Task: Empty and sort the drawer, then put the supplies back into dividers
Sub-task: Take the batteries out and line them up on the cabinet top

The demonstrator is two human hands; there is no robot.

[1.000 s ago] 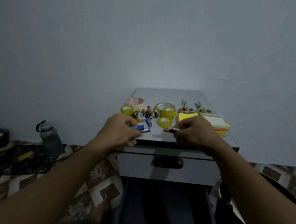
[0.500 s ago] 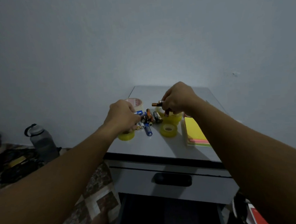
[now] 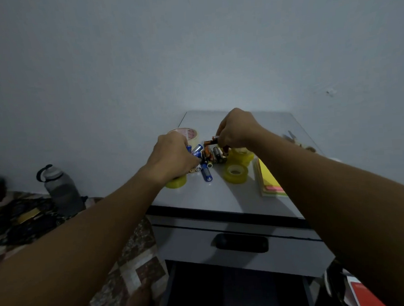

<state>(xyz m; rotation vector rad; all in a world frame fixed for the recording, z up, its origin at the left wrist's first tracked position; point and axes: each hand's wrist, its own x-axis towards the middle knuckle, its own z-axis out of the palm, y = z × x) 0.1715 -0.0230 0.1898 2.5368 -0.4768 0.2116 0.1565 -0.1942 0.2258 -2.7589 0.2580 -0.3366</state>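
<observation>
1. Batteries (image 3: 208,157) lie in a loose pile on the cabinet top (image 3: 199,198), with the other supplies emptied out around them.
2. Over the pile's far side, the right hand (image 3: 237,131) pinches a copper battery (image 3: 209,142) by one end between thumb and curled fingers.
3. At the pile's left edge, the left hand (image 3: 173,157) has its fingers curled down, seemingly round a blue battery (image 3: 189,149).
4. Tape rolls (image 3: 235,173) flank the pile and sticky notes (image 3: 269,179) lie to its right. The open drawer (image 3: 228,290) sits below and nearer, too dark inside to show dividers.
5. Step in hand, I judge, is sorting — gathering like with like. The next move calls for setting both batteries down against the pile gently, since round cells roll.
</observation>
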